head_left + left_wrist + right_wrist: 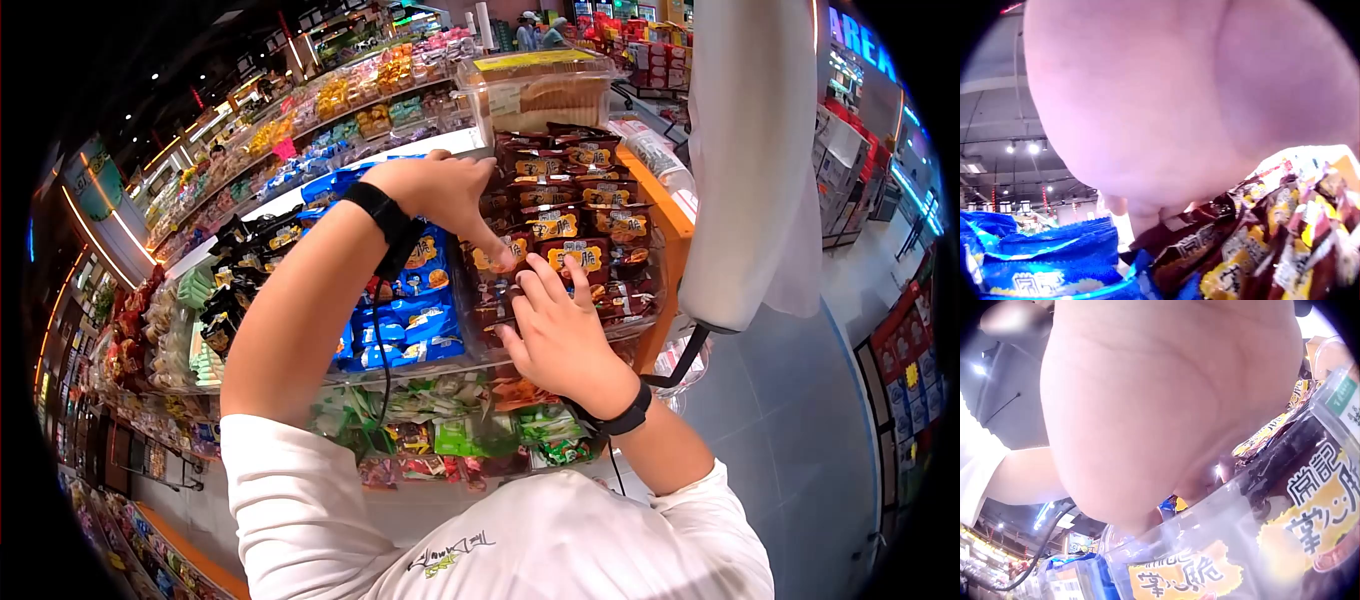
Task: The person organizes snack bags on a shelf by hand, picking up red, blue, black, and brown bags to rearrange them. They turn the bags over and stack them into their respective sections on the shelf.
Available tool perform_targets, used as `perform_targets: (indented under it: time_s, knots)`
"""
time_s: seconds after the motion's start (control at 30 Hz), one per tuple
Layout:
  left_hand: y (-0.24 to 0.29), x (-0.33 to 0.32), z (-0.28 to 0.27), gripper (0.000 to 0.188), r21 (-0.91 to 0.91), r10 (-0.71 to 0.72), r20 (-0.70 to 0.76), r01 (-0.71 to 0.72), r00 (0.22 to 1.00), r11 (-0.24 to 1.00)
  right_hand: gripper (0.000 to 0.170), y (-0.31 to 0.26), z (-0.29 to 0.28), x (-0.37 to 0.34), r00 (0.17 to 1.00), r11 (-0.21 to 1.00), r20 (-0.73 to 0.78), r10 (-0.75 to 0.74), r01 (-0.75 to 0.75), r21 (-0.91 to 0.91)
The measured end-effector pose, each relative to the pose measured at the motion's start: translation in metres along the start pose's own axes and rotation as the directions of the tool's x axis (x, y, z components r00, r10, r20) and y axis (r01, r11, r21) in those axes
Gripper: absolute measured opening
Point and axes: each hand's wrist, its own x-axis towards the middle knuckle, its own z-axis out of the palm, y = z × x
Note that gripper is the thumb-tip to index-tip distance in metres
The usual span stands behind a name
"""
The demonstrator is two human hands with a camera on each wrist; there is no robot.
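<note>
Brown snack packets with yellow labels [555, 222] fill a clear bin, standing in rows. The left hand [445, 195] reaches over the bin's left side, its thumb extended down onto the packets and its fingers at their left edge; its fingertips are mostly hidden in the left wrist view. The right hand [560, 335] lies over the front packets with fingers spread and touching them. In the right wrist view the palm [1166, 412] is above the bin's clear front wall [1179, 550]. Neither hand visibly lifts a packet.
Blue packets [415, 320] fill the bin to the left, black packets [235, 290] beyond them. A clear lidded box [540, 90] stands behind. An orange board [670, 250] and a white wrapped column [750, 160] are on the right. Green packets [470, 437] lie below.
</note>
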Motion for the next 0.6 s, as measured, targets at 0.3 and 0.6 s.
perform_targets:
  time_s: [0.3,0.6]
  knots:
    - [0.000,-0.009,0.025,0.147,0.033,0.083,-0.195,-0.078,0.977,0.996,0.038,0.010,-0.005,0.003,0.998,0.991,-0.070,0.006,0.003,0.131]
    - [0.004,-0.006,-0.006,0.117,-0.177,-0.059,0.052,0.068,0.997,0.982,0.050,0.049,-0.004,0.016,0.980,0.979,-0.163,0.113,-0.082,0.186]
